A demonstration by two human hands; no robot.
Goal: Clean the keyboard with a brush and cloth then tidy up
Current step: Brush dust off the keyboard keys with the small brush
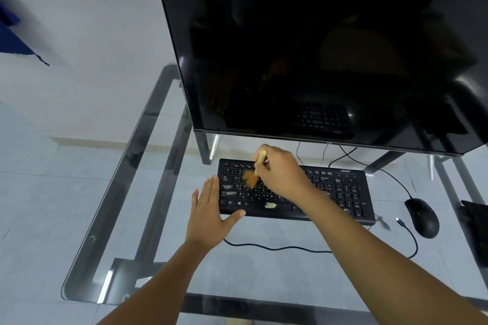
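Black keyboard (295, 191) flat on glass desk (126, 166), long axis running 9 to 3 o'clock, directly below dark monitor (317, 47). Pale smudges visible on lower key rows, near space bar and left shift.

Right hand (281, 173) over left-centre of key field, fingers curled round pale handle of brush (253, 175). Handle end pointing to 12 o'clock, brown bristles blurred and pointing to 7 o'clock onto upper-left letter keys. Bristles apparently touching keys; contact not certain through blur.

Left hand (211, 208) flat at keyboard's 9 o'clock end, fingers straight and together, fingertips toward 12, thumb spread to 3 o'clock along front edge. Holding nothing; judged to be bracing the board against sliding.

Key relation: uncleaned keys and number pad lying toward 3 o'clock from bristles, along long axis. Right hand nearer, already carrying tool; left hand better left as anchor. Judged step: brushing, early in task, much of board not yet covered.

Black mouse (422, 217) at 3 o'clock of keyboard, apart from it. Loose cable (277, 247) trailing across glass at 6 o'clock. Dark object at far right edge, possibly the cloth; cannot tell.

Risk, judged: sweeping debris toward 3 o'clock onto mouse.
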